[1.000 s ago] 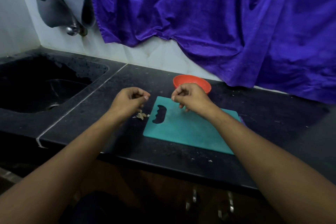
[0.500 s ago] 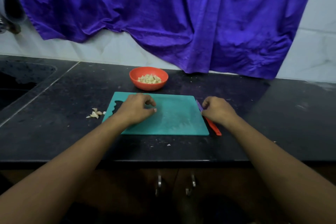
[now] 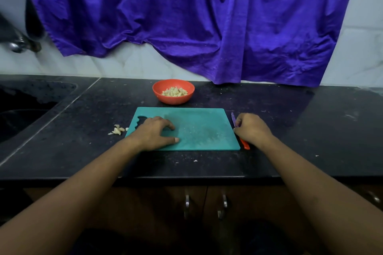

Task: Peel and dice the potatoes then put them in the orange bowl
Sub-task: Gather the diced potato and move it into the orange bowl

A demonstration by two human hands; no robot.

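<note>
Head view of the work area. A black speckled stone surface (image 3: pixel 83 151) carried a rectangular teal plastic cutting board (image 3: pixel 203 130) near its front edge. The left hand (image 3: pixel 154 132) rested palm down on the board's left part, fingers loosely spread and thumb stretched out along the near edge, holding nothing; it partly covered the board's grip cut-out. The right hand (image 3: pixel 251 128) lay just beside the board's right edge, fingers curled down over a small knife with a purple blade and orange handle (image 3: pixel 244 145). The blade tip showed beyond the knuckles and the handle end showed below the wrist; whether the fingers closed round the knife could not be told, as the hand hid its middle.

The round orange plastic bowl (image 3: pixel 174 100) stood on the surface just behind the board, apart from it, and held the pale diced potato pieces (image 3: pixel 174 91). A small heap of pale peel scraps (image 3: pixel 117 130) lay on the surface just left of the board. A black sink basin (image 3: pixel 24 109) was set in at far left, with a blurred metal tap (image 3: pixel 18 45) above it. A crumpled purple cloth (image 3: pixel 186 16) hung over the white wall behind, its hem near the bowl.
</note>
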